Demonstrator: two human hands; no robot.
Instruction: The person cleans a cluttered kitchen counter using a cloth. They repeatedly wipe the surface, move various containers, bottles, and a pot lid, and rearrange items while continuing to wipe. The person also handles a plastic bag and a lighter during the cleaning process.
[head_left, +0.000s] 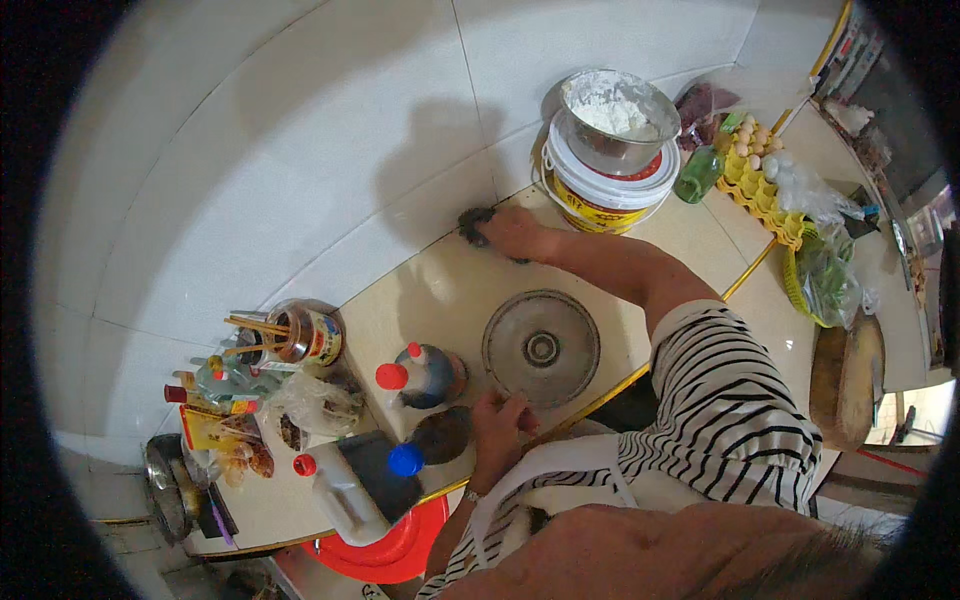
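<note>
My right hand (516, 232) presses a dark cloth or scouring pad (475, 225) onto the beige tiled counter (450, 289), close against the wall. A second dark edge shows under my wrist. On the counter in front of me lies a round grey lid (510, 322) with rings at its centre. My left hand (497, 431) is at the counter's front edge, fingers curled beside the lid's near rim; whether it touches or grips the rim cannot be told. Left of the lid stand a dark liquid bottle with a red cap (427, 379) and a dark bottle with a blue cap (406, 460).
A steel bowl of white flour (619, 124) sits on a lidded bucket (600, 195) by the wall. Beyond are a green bottle (699, 176), an egg tray (754, 187) and a wooden board (847, 382). Leftward stand a white jug (349, 495) and a jar (322, 337); a red basin (390, 547) is below.
</note>
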